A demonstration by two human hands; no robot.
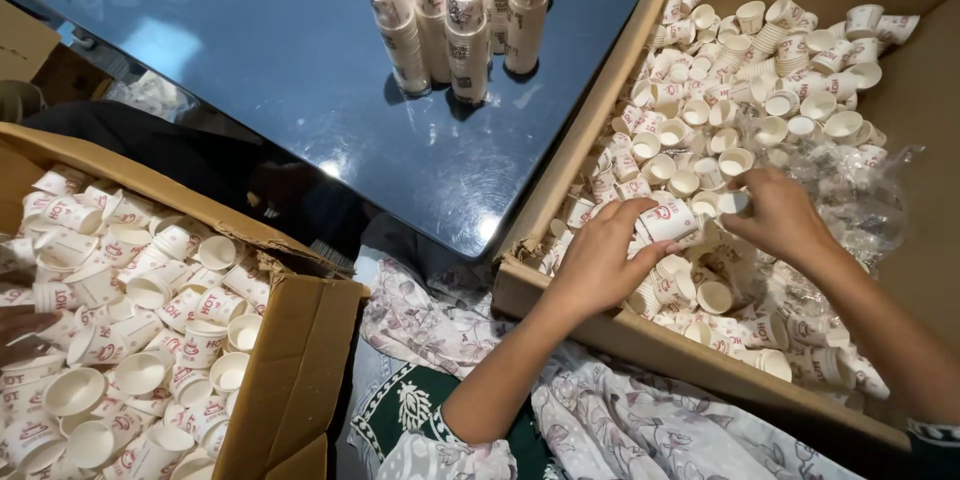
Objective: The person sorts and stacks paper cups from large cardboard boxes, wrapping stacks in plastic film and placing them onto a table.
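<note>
Here, left hand (600, 260): clamped on a small paper cup (668, 220), mid-right frame, lifted from the loose cups.
Right hand (780, 215): fingers pinched together on another cup (733, 202), held beside the first for nesting.

This looks like a small packing workshop for paper cups, run by hand rather than by machine. Around the left hand (598, 265) gripping a cup (667, 221) lies a big carton (640, 335) heaped with loose cups, with a second full carton (290, 360) well off to its left. Beyond the grip, sleeved stacks (460, 15) stand on a dark glossy table (280, 70).
</note>
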